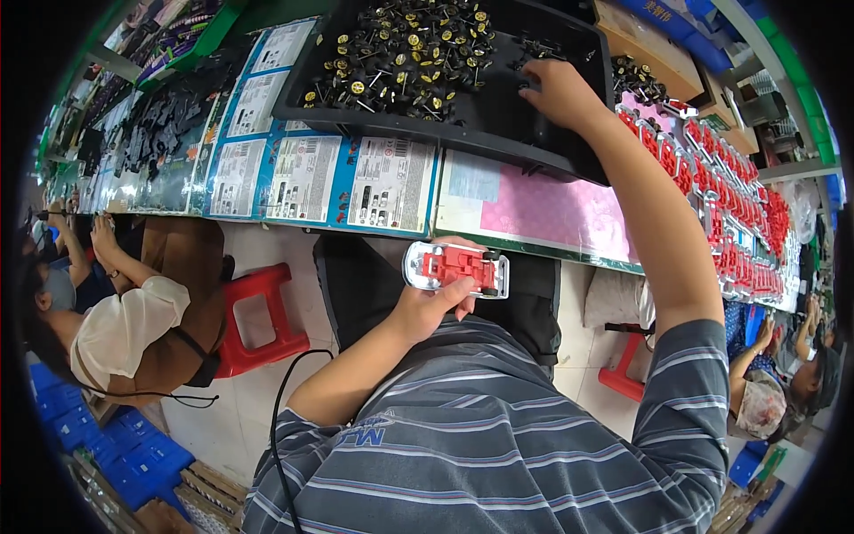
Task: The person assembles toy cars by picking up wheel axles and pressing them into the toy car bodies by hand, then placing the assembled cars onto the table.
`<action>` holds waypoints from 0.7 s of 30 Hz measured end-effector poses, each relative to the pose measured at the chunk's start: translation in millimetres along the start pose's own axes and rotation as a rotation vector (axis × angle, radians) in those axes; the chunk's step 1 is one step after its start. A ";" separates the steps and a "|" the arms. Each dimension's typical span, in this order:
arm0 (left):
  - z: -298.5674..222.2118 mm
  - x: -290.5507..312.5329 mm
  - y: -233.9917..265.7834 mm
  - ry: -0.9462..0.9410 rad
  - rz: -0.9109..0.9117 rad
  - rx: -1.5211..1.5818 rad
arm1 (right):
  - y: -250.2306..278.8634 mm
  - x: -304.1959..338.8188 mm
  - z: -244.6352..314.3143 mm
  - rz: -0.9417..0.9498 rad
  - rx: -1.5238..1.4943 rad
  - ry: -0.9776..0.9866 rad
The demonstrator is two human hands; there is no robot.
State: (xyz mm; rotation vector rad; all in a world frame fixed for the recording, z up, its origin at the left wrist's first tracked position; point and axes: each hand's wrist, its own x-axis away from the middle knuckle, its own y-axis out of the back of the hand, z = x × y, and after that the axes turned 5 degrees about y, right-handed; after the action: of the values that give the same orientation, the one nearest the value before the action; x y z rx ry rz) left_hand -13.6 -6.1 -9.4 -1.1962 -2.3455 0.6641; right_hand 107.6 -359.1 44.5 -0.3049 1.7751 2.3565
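Holding red toy car in left hand | right hand in black tray

Right-hand fingers (tips hidden)

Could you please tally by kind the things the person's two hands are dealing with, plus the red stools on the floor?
Red and white toy car body, held in the left hand: 1
Black tray of wheel-and-axle parts, with the right hand reaching in: 1
Red stools: 2, one partly hidden
Total: 4
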 end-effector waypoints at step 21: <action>-16.7 3.0 8.7 -0.110 -0.005 0.040 | 30.0 203.2 158.9 -0.017 -0.861 -0.036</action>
State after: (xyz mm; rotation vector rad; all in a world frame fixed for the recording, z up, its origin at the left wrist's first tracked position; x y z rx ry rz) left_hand -0.4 4.5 -0.7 -1.1633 -2.4112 0.7902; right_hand -105.2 -211.1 60.7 -0.3665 0.6349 2.9434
